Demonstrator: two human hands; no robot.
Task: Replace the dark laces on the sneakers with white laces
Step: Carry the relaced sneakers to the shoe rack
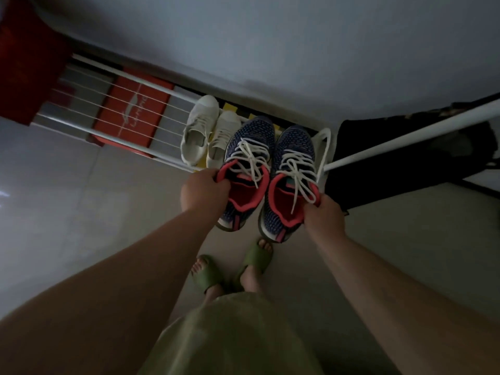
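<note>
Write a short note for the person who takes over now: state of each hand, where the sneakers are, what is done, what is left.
Left hand grips the collar of the left sneaker. Right hand grips the collar of the right sneaker. Both sneakers are held over the front edge of the rack, beside a white pair.
Done: both sneakers show white laces, threaded.
Left: probably only to set the pair on the rack; no dark laces are in view.

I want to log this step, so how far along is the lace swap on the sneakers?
Relacing looks done: both blue sneakers, left sneaker and right sneaker, carry white laces, no dark ones visible. In hand: the left hand and right hand each grip a collar over the shoe rack. Left: setting them down beside the white shoes.
</note>
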